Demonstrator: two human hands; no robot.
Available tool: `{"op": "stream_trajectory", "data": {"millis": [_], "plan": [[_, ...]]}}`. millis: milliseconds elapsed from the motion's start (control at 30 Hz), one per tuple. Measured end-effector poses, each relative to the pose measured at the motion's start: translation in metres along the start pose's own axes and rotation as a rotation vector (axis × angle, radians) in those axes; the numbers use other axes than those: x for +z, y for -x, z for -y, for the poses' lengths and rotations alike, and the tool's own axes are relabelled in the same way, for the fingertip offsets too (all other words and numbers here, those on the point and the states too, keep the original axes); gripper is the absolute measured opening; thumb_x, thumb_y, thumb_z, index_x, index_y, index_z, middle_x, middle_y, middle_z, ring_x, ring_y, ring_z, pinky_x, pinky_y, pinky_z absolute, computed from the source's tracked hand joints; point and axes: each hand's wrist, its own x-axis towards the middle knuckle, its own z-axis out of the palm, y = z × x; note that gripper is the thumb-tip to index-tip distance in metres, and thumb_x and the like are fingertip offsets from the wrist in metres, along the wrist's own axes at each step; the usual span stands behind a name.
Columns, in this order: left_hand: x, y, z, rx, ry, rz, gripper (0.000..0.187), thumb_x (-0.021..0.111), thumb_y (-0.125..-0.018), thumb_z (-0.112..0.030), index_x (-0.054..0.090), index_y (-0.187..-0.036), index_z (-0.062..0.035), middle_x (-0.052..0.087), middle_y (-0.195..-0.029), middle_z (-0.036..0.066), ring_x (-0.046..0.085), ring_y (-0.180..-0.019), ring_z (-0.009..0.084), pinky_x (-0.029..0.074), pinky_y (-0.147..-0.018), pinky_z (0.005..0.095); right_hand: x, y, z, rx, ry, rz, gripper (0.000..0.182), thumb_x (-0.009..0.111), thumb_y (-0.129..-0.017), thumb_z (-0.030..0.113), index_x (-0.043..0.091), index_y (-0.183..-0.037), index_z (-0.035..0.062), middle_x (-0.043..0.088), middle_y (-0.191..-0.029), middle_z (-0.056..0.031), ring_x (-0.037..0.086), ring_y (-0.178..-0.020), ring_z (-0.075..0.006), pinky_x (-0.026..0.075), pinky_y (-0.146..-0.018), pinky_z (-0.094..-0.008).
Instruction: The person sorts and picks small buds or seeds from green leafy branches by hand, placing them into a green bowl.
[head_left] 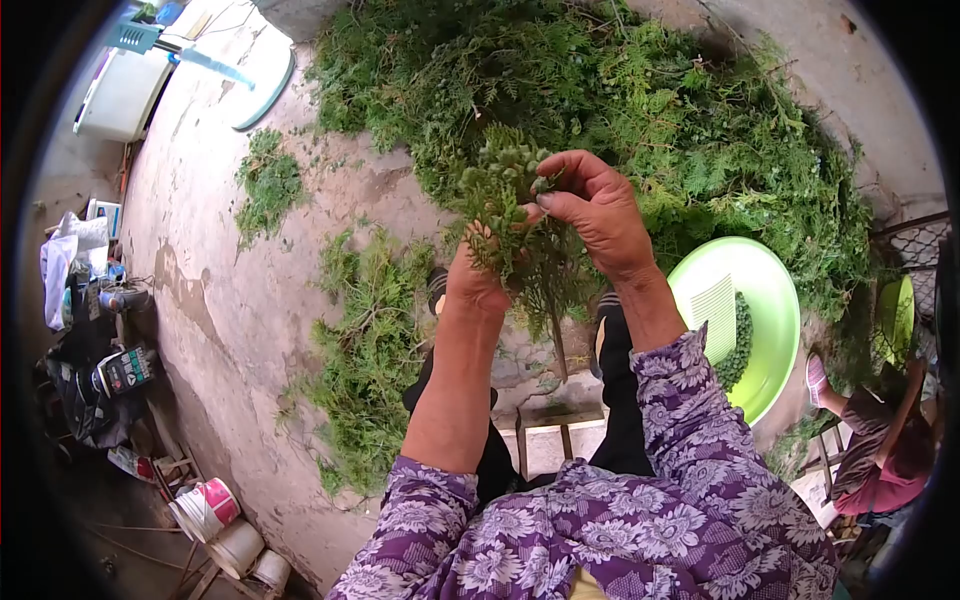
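Note:
My left hand is closed round a leafy evergreen sprig, its scaly foliage covering most of the fingers. The sprig's bare stem hangs down between my knees. At the sprig's right side, my right hand pinches a small green cone between thumb and forefinger. A light green basin stands on the floor by my right forearm. Inside it lie many small green cones and a pale slatted piece.
A large heap of evergreen branches lies ahead against the wall. Smaller cuttings are on the floor to my left. A fan base stands at the far left, buckets at lower left. Another person sits at the right edge.

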Motion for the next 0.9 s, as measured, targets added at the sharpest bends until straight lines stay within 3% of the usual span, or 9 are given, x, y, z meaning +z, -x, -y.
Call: {"op": "stream_trajectory", "data": {"millis": [133,200,433,500,633,733,833,900], "plan": [[0.005,0.002,0.001,-0.071,0.093,0.059,0.016,0.064,-0.072,-0.003,0.060,-0.088,-0.0035,0.061,-0.082,0.004,0.059,-0.070,0.0139,0.049,-0.061,0.0252,0.009,0.004,0.011,0.044,0.129,-0.002,0.019,0.054,-0.076,-0.002,0.055,-0.094,0.0019,0.059,-0.078,-0.0011,0.055,-0.071,-0.0058,0.045,-0.063,-0.0192],[0.004,0.002,-0.002,0.014,0.018,0.007,0.017,0.063,-0.074,-0.007,0.059,-0.091,-0.0067,0.061,-0.080,0.006,0.060,-0.068,0.0170,0.051,-0.058,0.0284,0.009,0.004,0.012,0.043,0.120,0.022,0.018,0.053,-0.076,-0.002,0.055,-0.094,0.0018,0.060,-0.078,-0.0014,0.056,-0.071,-0.0060,0.045,-0.063,-0.0193],[0.016,0.012,-0.004,-0.001,-0.015,-0.003,0.017,0.064,-0.072,-0.008,0.057,-0.087,-0.0062,0.059,-0.076,0.005,0.057,-0.064,0.0164,0.048,-0.057,0.0293,0.002,0.002,0.008,0.129,0.045,0.068,0.017,0.055,-0.075,0.000,0.054,-0.092,0.0019,0.060,-0.079,-0.0026,0.056,-0.071,-0.0073,0.047,-0.063,-0.0214],[0.016,0.014,-0.008,-0.045,0.027,0.096,0.020,0.066,-0.070,-0.003,0.058,-0.088,-0.0025,0.060,-0.076,0.005,0.059,-0.066,0.0157,0.049,-0.058,0.0257,-0.002,-0.002,0.003,0.112,0.012,0.080,0.017,0.056,-0.075,0.000,0.055,-0.092,0.0018,0.059,-0.080,-0.0022,0.056,-0.070,-0.0075,0.047,-0.062,-0.0215],[0.007,0.011,-0.008,-0.030,0.041,0.033,0.020,0.066,-0.069,-0.004,0.057,-0.087,-0.0025,0.060,-0.076,0.006,0.059,-0.063,0.0157,0.049,-0.056,0.0263,-0.002,-0.002,0.001,0.030,0.058,0.073,0.018,0.059,-0.073,0.000,0.055,-0.090,0.0020,0.058,-0.080,-0.0010,0.055,-0.066,-0.0077,0.047,-0.061,-0.0219],[0.008,0.010,-0.003,-0.023,0.023,-0.065,0.019,0.066,-0.069,-0.004,0.058,-0.085,-0.0026,0.061,-0.076,0.006,0.058,-0.061,0.0155,0.049,-0.056,0.0275,0.000,-0.002,0.002,0.088,0.074,0.063,0.016,0.059,-0.073,0.000,0.056,-0.089,0.0019,0.057,-0.079,-0.0006,0.055,-0.067,-0.0075,0.047,-0.061,-0.0210],[0.006,0.007,-0.001,-0.038,0.015,-0.044,0.018,0.066,-0.069,-0.005,0.059,-0.085,-0.0030,0.061,-0.076,0.006,0.058,-0.061,0.0151,0.049,-0.055,0.0272,-0.001,-0.002,0.001,0.121,0.066,0.056,0.016,0.059,-0.073,0.000,0.056,-0.088,0.0019,0.057,-0.079,-0.0004,0.055,-0.067,-0.0073,0.047,-0.061,-0.0206],[0.014,0.015,-0.010,-0.063,-0.064,0.095,0.016,0.066,-0.069,-0.006,0.059,-0.084,-0.0041,0.061,-0.075,0.006,0.058,-0.062,0.0139,0.047,-0.054,0.0253,-0.003,-0.003,-0.001,0.139,0.016,0.061,0.015,0.059,-0.073,0.001,0.056,-0.088,0.0021,0.057,-0.078,-0.0001,0.054,-0.068,-0.0070,0.046,-0.062,-0.0205]]}}
